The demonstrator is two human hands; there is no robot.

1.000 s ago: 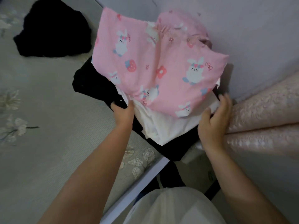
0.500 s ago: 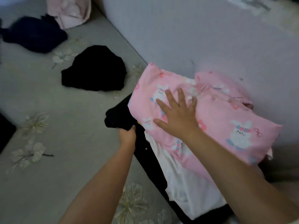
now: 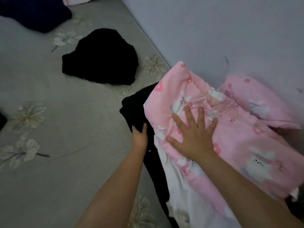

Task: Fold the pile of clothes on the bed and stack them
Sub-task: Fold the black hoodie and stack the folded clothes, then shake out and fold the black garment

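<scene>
At right of frame, I note the right hand (image 3: 192,135) has come off the stack's edge, now spread flat on the pink bunny-print garment (image 3: 230,145), left hand (image 3: 139,137) pinching the black garment (image 3: 136,109) beneath: stack being steadied.

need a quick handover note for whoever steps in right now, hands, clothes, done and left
Left hand: grips the edge of the black garment at the bottom of the stack.
Right hand: open, pressing flat on the pink rabbit-print cloth on top.
Between them lies a white folded garment; the stack sits by the wall.
Left: a crumpled black garment and a dark blue garment lie loose on the grey floral bedsheet.
</scene>
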